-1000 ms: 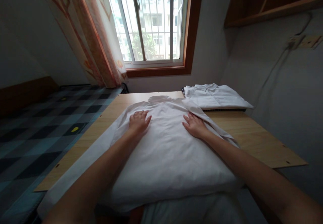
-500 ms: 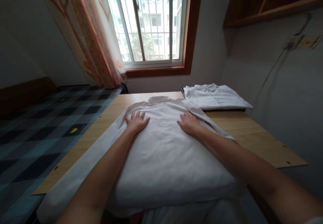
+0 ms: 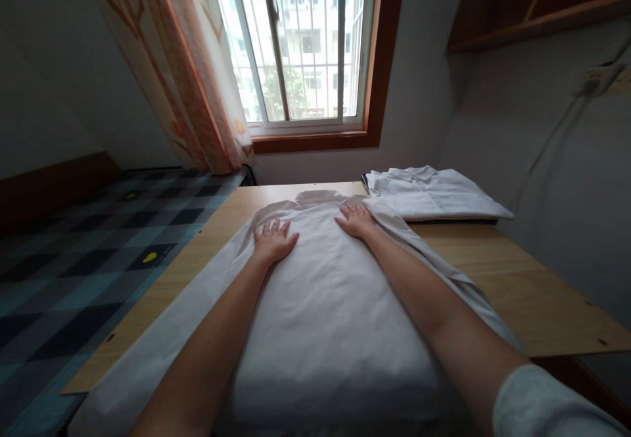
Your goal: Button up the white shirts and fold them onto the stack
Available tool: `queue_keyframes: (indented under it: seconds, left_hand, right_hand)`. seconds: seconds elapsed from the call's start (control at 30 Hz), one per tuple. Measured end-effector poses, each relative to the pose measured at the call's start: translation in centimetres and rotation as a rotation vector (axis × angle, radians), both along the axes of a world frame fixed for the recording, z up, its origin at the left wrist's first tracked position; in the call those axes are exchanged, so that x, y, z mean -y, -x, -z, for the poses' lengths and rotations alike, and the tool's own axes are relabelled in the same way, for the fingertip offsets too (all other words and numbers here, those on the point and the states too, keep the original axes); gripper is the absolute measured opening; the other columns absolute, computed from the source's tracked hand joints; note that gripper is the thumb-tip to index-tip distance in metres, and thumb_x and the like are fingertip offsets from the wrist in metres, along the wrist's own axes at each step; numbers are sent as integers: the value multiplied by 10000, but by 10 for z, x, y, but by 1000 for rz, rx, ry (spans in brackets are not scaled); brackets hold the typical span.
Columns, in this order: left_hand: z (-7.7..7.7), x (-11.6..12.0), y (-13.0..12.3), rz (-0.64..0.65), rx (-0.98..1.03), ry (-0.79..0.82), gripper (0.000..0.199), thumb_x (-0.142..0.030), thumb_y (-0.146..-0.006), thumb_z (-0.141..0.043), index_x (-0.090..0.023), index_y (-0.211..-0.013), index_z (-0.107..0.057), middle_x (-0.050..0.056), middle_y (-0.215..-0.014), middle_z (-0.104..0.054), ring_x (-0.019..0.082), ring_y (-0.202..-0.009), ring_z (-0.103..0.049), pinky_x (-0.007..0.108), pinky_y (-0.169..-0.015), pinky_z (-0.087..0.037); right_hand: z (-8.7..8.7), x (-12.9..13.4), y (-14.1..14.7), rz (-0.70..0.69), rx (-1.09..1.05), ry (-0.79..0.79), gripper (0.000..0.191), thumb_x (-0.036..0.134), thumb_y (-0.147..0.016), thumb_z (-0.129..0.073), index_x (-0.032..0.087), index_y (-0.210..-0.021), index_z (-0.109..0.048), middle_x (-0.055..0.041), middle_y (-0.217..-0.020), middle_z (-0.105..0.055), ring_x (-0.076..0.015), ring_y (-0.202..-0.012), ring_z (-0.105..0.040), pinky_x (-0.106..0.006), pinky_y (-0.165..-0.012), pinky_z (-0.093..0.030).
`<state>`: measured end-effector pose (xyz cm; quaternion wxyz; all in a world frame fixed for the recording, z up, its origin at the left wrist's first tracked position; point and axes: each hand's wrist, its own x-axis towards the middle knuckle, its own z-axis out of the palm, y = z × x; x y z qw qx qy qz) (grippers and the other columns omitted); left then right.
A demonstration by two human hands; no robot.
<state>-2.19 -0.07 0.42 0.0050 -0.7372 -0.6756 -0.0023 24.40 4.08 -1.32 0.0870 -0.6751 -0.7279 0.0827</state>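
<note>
A white shirt (image 3: 320, 305) lies spread over the wooden board, its collar (image 3: 320, 196) at the far end and its sleeves running down both sides. My left hand (image 3: 275, 241) rests flat on the shirt near the left shoulder, fingers spread. On the other side, my right hand (image 3: 355, 220) lies palm down near the right shoulder, a little farther from me, with its fingers stretched out. Neither hand grips the cloth. Small wrinkles show between the hands. The shirt's near hem is blurred at the bottom edge.
Folded white shirts (image 3: 434, 192) lie on something dark at the board's back right. The wooden board (image 3: 522, 279) extends to the right. A bed with a checked cover (image 3: 98, 253) adjoins on the left. Beyond are a curtain (image 3: 182, 75), a window (image 3: 305, 49) and a wall shelf (image 3: 542, 23).
My right hand has slid forward and inward across the shirt, toward the collar. My left hand stays at about the same spot on the cloth. The view has shifted slightly.
</note>
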Motion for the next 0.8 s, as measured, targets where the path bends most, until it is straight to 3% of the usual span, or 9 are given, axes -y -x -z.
queue_keyframes:
  seconds: [0.13,0.4,0.53,0.7,0.8]
  left_hand:
    - [1,-14,-1,14,5,6,731,-650,-931,-219,-274,-1552,-304,94,-1647,-200,358,-1503,-172,614,-1172,-127]
    - [0,-25,-4,25,4,21,731,-649,-933,-217,-273,-1556,-296,91,-1652,-183,354,-1505,-167,607,-1178,-114]
    - [0,-24,-5,22,9,16,732,-645,-933,-222,-269,-1557,-293,99,-1650,-186,352,-1506,-162,613,-1175,-119]
    - [0,-25,-5,20,3,17,734,-653,-931,-215,-275,-1555,-296,100,-1651,-183,349,-1507,-165,619,-1173,-122]
    - [2,-26,-5,22,14,10,737,-653,-931,-227,-266,-1553,-304,110,-1647,-194,357,-1505,-166,619,-1174,-115]
  right_hand:
    - [1,-16,-7,-10,18,3,705,618,-972,-289,221,-1555,-319,-94,-1639,-229,-270,-1504,-185,-409,-1216,-81]
    - [2,-28,-13,-30,23,-11,690,597,-989,-289,207,-1558,-309,-114,-1635,-232,-262,-1504,-185,-395,-1213,-85]
    - [-3,-26,-10,-35,52,-69,592,478,-1022,-292,185,-1531,-367,-115,-1608,-306,-244,-1483,-247,-391,-1206,-136]
    - [-15,10,15,-72,145,-166,451,194,-1004,-285,118,-1302,-614,-142,-1578,-360,-253,-1484,-242,-416,-1210,-102]
    - [-17,56,31,-104,53,-126,447,373,-1009,-354,211,-1368,-566,-127,-1558,-398,-295,-1446,-312,-510,-1173,-202]
